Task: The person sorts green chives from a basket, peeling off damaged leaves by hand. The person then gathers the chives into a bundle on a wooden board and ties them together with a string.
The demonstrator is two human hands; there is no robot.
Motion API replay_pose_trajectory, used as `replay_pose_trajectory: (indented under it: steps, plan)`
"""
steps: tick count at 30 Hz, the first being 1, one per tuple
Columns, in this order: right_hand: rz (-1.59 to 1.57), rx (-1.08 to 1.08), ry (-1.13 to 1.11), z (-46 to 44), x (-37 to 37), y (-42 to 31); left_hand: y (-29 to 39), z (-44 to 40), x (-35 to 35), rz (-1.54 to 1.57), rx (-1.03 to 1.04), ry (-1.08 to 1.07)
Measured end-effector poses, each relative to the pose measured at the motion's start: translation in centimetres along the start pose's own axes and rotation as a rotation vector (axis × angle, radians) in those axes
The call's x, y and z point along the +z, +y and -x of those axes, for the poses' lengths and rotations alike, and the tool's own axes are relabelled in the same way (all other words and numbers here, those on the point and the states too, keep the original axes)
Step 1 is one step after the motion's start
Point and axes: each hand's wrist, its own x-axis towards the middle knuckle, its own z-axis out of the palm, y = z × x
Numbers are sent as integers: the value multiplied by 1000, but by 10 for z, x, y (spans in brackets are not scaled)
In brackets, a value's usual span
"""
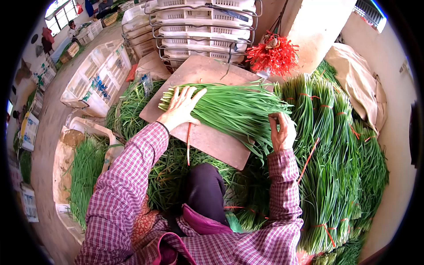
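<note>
While open on greens [234, 104], left hand [182, 107] near board [214, 143] edge; right hand [282, 131] half-curled by leaf tips [281, 106], grip unclear

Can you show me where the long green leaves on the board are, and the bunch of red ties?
Green leaves [236, 106]: head view, middle of the pile.
Bunch of red ties [276, 55]: head view, middle of the hanging bunch.
</note>
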Motion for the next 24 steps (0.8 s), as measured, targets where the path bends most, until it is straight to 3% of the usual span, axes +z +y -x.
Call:
replay_pose_trajectory:
  steps: [5,8,17,23,24]
  plan:
    - [232,-62,-31,4,21,-5,4,1,-3,4,-24,-20]
    - [222,20,-99,5,31,7,0,-4,0,-6,-24,-6]
    - [-71,63,287,-38,-16,-20,-1,-1,6,-70,-11,24]
    - [354,175,-103,-98,34,100,-3,-1,9,-103,22,38]
    - [306,191,-116,-102,41,106,-2,-1,8,-98,21,38]
